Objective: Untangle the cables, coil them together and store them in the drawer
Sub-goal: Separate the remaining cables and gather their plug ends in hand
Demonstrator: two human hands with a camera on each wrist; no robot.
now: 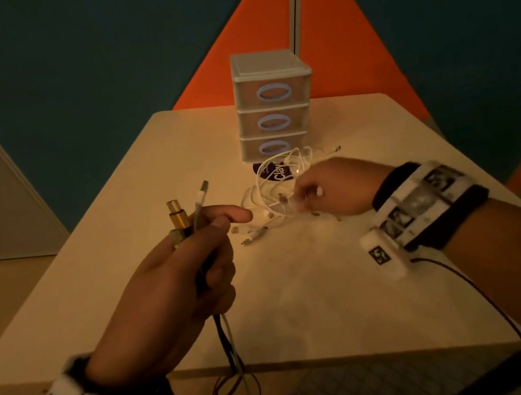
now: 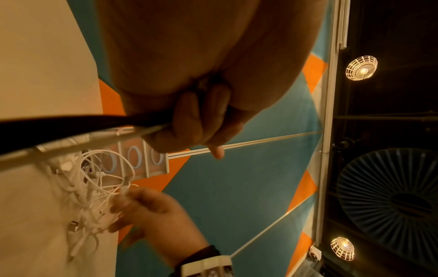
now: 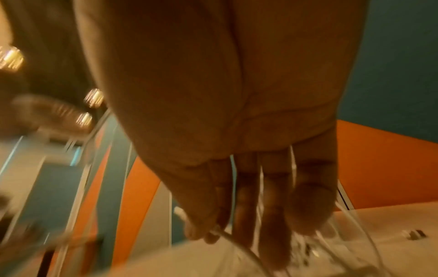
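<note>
Now white cables (image 1: 280, 190) between right-hand fingers (image 1: 307, 194)

Drawer unit (image 1: 273, 108) stands at the table's (image 1: 388, 279) far side; cable tangle (image 1: 272, 191) lies before it.

Ahead of you the drawer unit (image 1: 273, 108) stands at the table's (image 1: 354, 285) far end, with the tangle of white cables (image 1: 275, 191) lying right against its bottom drawer front (so that front is blocked). Bare tabletop lies open to either side of the tangle and along the near edge.
</note>
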